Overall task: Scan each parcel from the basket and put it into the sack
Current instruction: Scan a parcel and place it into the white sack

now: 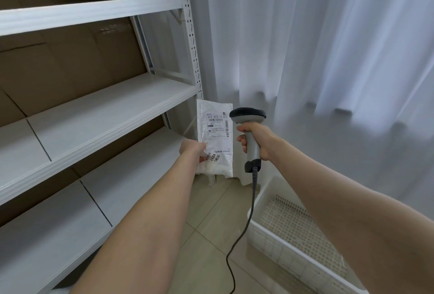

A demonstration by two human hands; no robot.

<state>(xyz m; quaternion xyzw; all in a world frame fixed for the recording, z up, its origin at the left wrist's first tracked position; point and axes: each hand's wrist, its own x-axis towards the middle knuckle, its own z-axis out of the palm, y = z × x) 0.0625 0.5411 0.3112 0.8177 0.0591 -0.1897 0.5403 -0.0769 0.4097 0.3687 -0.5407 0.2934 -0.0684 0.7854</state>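
White metal shelf rack (105, 106) at left. Our left hand (191, 151) pinches the lower part of a flat white plastic labelled parcel (215, 134), held upright in the air. Just beside it our right hand (257, 141) grips a grey corded barcode scanner (247, 115); white perforated plastic basket (277, 249) below.

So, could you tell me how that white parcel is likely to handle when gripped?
Probably light and fairly stiff: the left hand holds the parcel upright by its lower end alone. Its wrinkled plastic skin may be slippery.
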